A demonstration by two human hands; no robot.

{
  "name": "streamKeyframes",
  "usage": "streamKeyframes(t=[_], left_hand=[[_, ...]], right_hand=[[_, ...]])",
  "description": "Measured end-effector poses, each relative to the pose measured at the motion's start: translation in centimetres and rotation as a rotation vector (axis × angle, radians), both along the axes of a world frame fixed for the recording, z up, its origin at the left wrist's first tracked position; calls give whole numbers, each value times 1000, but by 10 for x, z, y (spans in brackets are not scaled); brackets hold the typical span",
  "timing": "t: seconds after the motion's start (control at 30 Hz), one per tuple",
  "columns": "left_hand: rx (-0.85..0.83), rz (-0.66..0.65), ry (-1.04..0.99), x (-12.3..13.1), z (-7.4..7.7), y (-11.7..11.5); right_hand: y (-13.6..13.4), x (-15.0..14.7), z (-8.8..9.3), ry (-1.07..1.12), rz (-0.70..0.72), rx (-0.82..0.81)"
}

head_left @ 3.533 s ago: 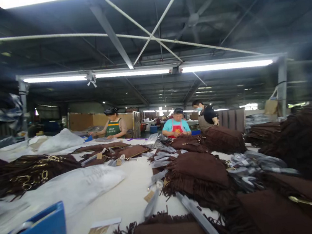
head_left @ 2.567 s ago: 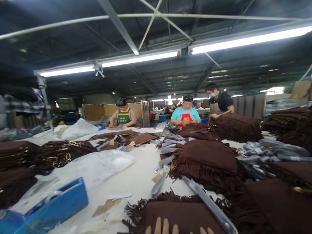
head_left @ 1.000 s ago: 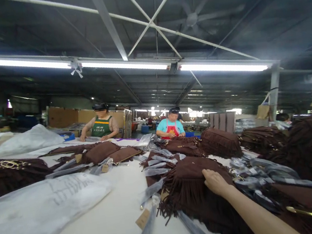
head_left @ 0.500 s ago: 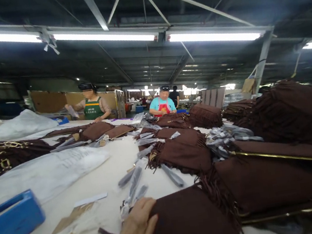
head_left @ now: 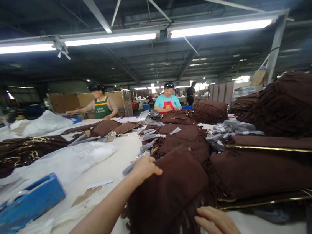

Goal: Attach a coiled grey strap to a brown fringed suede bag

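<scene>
A brown suede bag with fringe (head_left: 166,193) lies in front of me on the white table (head_left: 116,165). My left hand (head_left: 144,168) reaches forward and grips its far top edge, fingers curled over it. My right hand (head_left: 219,226) rests low at the near side, its fingers lying flat on the hanging fringe. More brown fringed bags (head_left: 262,171) lie stacked to the right, one with a gold bar along its edge.
A blue tape dispenser (head_left: 23,207) sits at the left beside a white plastic bag (head_left: 63,163) and paper tags (head_left: 89,192). Grey wrapped packets (head_left: 230,129) lie among bags further back. Two people in aprons (head_left: 100,106) (head_left: 168,100) work at the far end.
My left hand moved from the near corner of the bag to its far edge, arm stretched out. The bag's fringe now hangs toward me under my right hand. The view swung slightly.
</scene>
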State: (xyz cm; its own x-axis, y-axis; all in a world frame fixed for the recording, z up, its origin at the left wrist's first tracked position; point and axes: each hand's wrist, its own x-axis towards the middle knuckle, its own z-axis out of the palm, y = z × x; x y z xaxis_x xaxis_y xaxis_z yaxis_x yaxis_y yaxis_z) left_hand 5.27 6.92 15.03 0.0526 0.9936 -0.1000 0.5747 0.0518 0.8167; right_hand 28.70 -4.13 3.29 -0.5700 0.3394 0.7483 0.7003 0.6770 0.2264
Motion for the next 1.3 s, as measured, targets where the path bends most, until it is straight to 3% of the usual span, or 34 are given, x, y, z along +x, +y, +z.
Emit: streamKeyframes(t=[0.1, 0.2, 0.3, 0.43, 0.5, 0.6, 0.67, 0.7, 0.8, 0.97, 1.1, 1.3], left_hand=[[36, 182, -349, 7, 35, -5], [30, 282, -597, 19, 48, -21], [-65, 297, -734, 33, 28, -49], [-448, 206, -826, 37, -33, -93], [-452, 93, -584, 27, -64, -107], [32, -23, -32, 3, -92, -110], [327, -100, 207, -7, -99, -104], [390, -138, 277, -7, -100, -102], [362, -244, 394, 14, -101, -99], [315, -265, 640, 88, -108, -100], [265, -223, 734, 120, -111, -90], [247, -269, 724, 111, -102, -82]], right_hand=[[-6, 15, 22, 118, -30, -54], [-8, 17, 24, 197, -28, -83], [-10, 11, 14, 220, 9, -57], [-15, 3, -1, 361, 3, -123], [-18, 3, -4, 418, -8, -185], [-17, 8, -4, 430, -35, -253], [-13, 8, -2, 382, -79, -317], [-9, 7, -2, 343, -113, -369], [6, -1, -6, 209, -287, -552], [32, -6, -13, 30, -493, -681], [44, 0, -4, -134, -449, -583], [54, 1, 4, -259, -298, -513]])
